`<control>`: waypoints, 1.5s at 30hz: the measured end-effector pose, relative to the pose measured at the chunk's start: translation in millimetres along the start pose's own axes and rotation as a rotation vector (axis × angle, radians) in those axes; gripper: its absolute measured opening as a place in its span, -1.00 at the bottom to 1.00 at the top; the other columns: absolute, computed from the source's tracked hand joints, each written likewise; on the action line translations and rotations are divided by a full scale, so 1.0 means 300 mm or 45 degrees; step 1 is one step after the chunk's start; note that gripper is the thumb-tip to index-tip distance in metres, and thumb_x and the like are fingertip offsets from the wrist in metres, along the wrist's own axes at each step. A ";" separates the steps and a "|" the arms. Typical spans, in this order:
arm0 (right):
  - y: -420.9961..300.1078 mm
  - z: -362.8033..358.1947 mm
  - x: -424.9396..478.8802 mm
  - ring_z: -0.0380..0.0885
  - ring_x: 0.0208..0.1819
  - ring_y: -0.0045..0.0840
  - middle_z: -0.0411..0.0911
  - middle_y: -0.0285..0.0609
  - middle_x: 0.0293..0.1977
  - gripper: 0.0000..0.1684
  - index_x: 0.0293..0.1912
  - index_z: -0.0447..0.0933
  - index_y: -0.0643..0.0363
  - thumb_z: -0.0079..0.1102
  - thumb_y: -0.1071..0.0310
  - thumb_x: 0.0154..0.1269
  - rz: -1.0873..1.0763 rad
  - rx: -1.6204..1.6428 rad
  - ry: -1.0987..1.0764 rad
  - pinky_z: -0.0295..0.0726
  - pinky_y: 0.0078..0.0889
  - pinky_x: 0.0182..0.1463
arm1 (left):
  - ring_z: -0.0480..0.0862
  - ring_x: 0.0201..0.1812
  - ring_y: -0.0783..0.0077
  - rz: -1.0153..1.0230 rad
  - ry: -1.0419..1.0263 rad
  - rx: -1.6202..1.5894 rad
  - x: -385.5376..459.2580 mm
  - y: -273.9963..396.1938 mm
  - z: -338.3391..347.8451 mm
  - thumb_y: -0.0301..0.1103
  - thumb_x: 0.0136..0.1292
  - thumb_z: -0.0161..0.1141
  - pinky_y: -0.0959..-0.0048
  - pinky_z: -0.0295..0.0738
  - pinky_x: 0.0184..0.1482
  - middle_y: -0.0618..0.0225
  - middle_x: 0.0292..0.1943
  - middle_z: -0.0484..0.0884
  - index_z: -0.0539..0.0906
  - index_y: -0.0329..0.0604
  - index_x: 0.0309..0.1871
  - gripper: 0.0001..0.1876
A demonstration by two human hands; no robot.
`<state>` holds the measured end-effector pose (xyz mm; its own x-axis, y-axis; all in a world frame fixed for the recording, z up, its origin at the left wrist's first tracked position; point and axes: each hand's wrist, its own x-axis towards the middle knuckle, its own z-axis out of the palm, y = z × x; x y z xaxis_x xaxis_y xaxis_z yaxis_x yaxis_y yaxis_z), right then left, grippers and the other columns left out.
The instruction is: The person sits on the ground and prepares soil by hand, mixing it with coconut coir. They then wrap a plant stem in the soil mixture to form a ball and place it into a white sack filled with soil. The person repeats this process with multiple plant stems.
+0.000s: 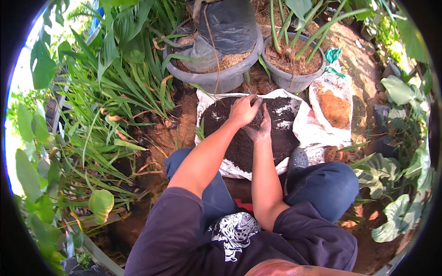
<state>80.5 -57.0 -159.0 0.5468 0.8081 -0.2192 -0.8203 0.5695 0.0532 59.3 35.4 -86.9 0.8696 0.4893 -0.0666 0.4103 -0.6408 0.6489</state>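
Both hands are together over a white woven sack [238, 172] spread on the ground, with dark soil [234, 151] across it. My left hand [243, 110] lies palm down, its fingers curled at the upper side of a dark clump of soil [256, 120]. From the right, my right hand [261, 126] cups the same clump, thumb and fingers pointing up, its skin dusty with soil. The two hands nearly touch at the fingertips. White patches show through the soil right of them. What lies between the palms is partly hidden.
Beyond the sack stand a wide grey pot [214, 81] holding a black plastic bag [226, 27] and a grey pot with thick green stems [293, 79]. A white bag of brown fibre [333, 107] lies at right. Long-leaved plants [127, 79] crowd the left; my knees flank the sack's near edge.
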 end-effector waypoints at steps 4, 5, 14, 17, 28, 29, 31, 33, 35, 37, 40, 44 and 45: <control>0.047 -0.023 0.022 0.50 0.32 -0.17 0.52 -0.11 0.30 -0.38 0.35 0.45 -0.03 -0.18 -0.21 0.61 -0.082 0.197 -0.097 0.40 0.05 0.45 | 0.61 0.27 -0.12 0.155 0.203 0.035 -0.044 0.013 0.016 -0.08 0.46 0.12 0.11 0.44 0.34 -0.04 0.20 0.67 0.71 -0.20 0.16 -0.57; 0.055 -0.002 0.004 0.54 0.25 -0.18 0.57 -0.15 0.21 -0.42 0.32 0.46 -0.03 -0.20 -0.18 0.63 -0.010 0.315 -0.101 0.44 0.02 0.41 | 0.61 0.26 -0.12 0.185 0.230 0.026 -0.050 0.019 0.026 -0.10 0.46 0.12 0.10 0.45 0.33 -0.04 0.19 0.67 0.72 -0.21 0.14 -0.59; 0.007 -0.021 -0.036 0.62 -0.05 -0.16 0.62 -0.19 -0.11 -0.50 0.02 0.56 -0.05 -0.18 -0.20 0.62 -0.257 0.274 0.112 0.63 0.08 0.08 | 0.59 0.31 -0.11 0.038 -0.065 -0.103 -0.078 0.030 0.123 -0.05 0.54 -0.04 0.13 0.42 0.39 -0.05 0.28 0.62 0.66 -0.28 0.23 -0.49; -0.013 -0.087 -0.021 0.62 -0.08 -0.21 0.61 -0.21 -0.14 -0.49 -0.03 0.56 -0.05 -0.17 -0.23 0.61 -0.330 0.221 0.172 0.64 0.04 0.05 | 0.53 0.38 -0.07 0.080 -0.215 -0.115 -0.089 0.003 0.166 -0.03 0.57 -0.07 0.16 0.35 0.45 -0.02 0.35 0.57 0.60 -0.30 0.31 -0.45; -0.015 -0.106 -0.042 0.31 0.50 -0.18 0.34 -0.06 0.48 -0.22 0.50 0.31 0.03 -0.10 -0.27 0.55 -0.171 0.726 -0.457 0.18 0.09 0.58 | 0.01 0.66 -0.10 0.177 -0.213 -0.169 -0.081 0.059 0.083 0.18 0.61 -0.21 -0.06 -0.24 0.64 0.02 0.63 0.18 0.31 0.04 0.61 -0.34; -0.024 -0.117 -0.037 0.30 0.51 -0.18 0.33 -0.05 0.49 -0.22 0.50 0.31 0.03 -0.12 -0.27 0.55 -0.093 0.947 -0.635 0.16 0.08 0.59 | 0.01 0.66 -0.08 0.247 -0.165 -0.058 -0.072 0.057 0.078 0.17 0.60 -0.19 -0.07 -0.23 0.64 0.04 0.63 0.18 0.32 0.04 0.60 -0.35; -0.029 -0.114 -0.038 0.29 0.50 -0.22 0.34 -0.09 0.48 -0.23 0.50 0.30 0.04 -0.14 -0.25 0.57 -0.136 0.623 -0.508 0.11 0.03 0.61 | 0.02 0.67 -0.04 0.379 -0.064 0.168 -0.061 0.036 0.078 0.14 0.60 -0.16 -0.08 -0.22 0.64 0.09 0.63 0.19 0.34 0.05 0.59 -0.36; -0.030 -0.105 -0.041 0.31 0.48 -0.24 0.36 -0.11 0.47 -0.24 0.49 0.31 0.04 -0.13 -0.24 0.57 -0.124 0.412 -0.375 0.12 0.01 0.60 | 0.06 0.66 0.02 0.445 -0.077 0.273 -0.072 0.036 0.095 0.07 0.59 -0.10 -0.07 -0.16 0.63 0.15 0.63 0.21 0.41 0.04 0.54 -0.41; -0.021 -0.089 -0.044 0.32 0.46 -0.22 0.36 -0.11 0.46 -0.23 0.49 0.32 0.04 -0.08 -0.26 0.55 -0.131 0.470 -0.420 0.18 0.02 0.58 | 0.05 0.67 0.03 0.479 -0.153 0.347 -0.081 0.047 0.100 0.04 0.60 -0.09 -0.06 -0.16 0.63 0.17 0.63 0.20 0.42 0.04 0.53 -0.44; -0.016 -0.091 -0.027 0.29 0.47 -0.21 0.30 -0.09 0.49 -0.22 0.49 0.31 0.03 -0.05 -0.27 0.54 -0.235 0.303 -0.377 0.20 0.01 0.58 | 0.18 0.62 0.03 0.483 -0.138 0.249 -0.086 0.052 0.116 0.05 0.59 -0.08 -0.08 0.03 0.58 0.15 0.56 0.34 0.50 -0.01 0.47 -0.45; -0.017 -0.146 -0.001 0.38 0.40 -0.20 0.54 -0.15 0.28 -0.28 0.31 0.51 0.05 0.00 -0.32 0.51 -0.273 0.407 -0.316 0.33 0.05 0.49 | 0.31 0.55 -0.06 0.373 -0.218 0.107 -0.100 0.057 0.127 -0.01 0.58 -0.07 -0.01 0.19 0.53 0.04 0.46 0.47 0.56 -0.09 0.41 -0.48; -0.035 -0.219 0.048 0.47 0.29 -0.23 0.59 -0.20 0.17 -0.30 0.23 0.56 0.04 0.07 -0.34 0.47 -0.238 0.629 0.138 0.44 0.04 0.39 | 0.38 0.49 -0.12 0.319 -0.285 0.058 -0.102 0.014 0.162 -0.10 0.56 -0.05 0.06 0.28 0.50 -0.10 0.39 0.51 0.57 -0.14 0.39 -0.51; -0.021 -0.335 0.103 0.49 0.27 -0.22 0.59 -0.20 0.16 -0.30 0.23 0.56 0.03 0.08 -0.34 0.47 -0.347 0.598 0.073 0.45 0.04 0.37 | 0.42 0.47 -0.15 0.362 -0.287 0.084 -0.097 0.015 0.181 -0.10 0.56 -0.06 0.08 0.30 0.48 -0.14 0.37 0.52 0.57 -0.16 0.38 -0.51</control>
<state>85.7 -50.9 -264.0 0.7082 0.6200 -0.3377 -0.4800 0.7736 0.4136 50.8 -13.7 -123.2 0.9871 0.1483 -0.0605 0.1539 -0.7726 0.6159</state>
